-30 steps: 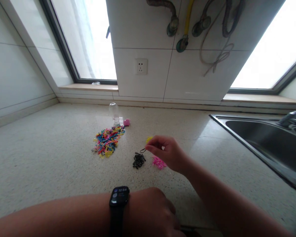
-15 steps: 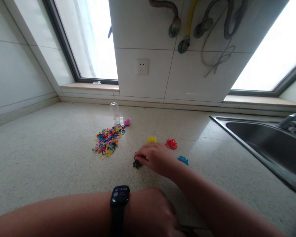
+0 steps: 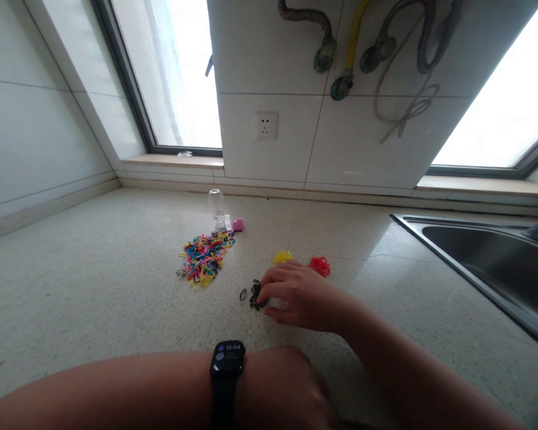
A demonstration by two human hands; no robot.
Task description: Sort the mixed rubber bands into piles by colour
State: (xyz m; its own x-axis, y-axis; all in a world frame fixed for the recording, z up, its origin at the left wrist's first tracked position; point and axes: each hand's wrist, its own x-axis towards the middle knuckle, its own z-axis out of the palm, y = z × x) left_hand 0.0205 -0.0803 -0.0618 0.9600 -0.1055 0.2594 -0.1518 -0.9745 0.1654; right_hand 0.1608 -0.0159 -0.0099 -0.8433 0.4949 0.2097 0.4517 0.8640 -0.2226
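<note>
My right hand (image 3: pixel 300 295) hovers low at a small pile of black rubber bands (image 3: pixel 255 294). Its thumb and fingers are apart, the fingertips touching or just above the pile's right side. A single dark band (image 3: pixel 242 294) lies apart, left of that pile. Just beyond the hand are a yellow band pile (image 3: pixel 282 257) and a red band pile (image 3: pixel 320 266). My left hand (image 3: pixel 287 385) rests near the counter's front, back upward, its fingers hidden from view; a black watch (image 3: pixel 228 359) is on that wrist.
A larger mixed-colour heap of bands (image 3: pixel 204 257) lies left on the speckled counter (image 3: pixel 116 269). Behind it stand a clear bottle (image 3: pixel 216 209) and a pink cap-like piece (image 3: pixel 238 224). A steel sink (image 3: pixel 484 251) is set in at right; a tiled wall (image 3: pixel 278 161) closes the back.
My right hand has drawn back slightly from the black pile, and its fingers have spread. A single dark band now shows left of the pile. The blue bands are now hidden. The view has shifted slightly.
</note>
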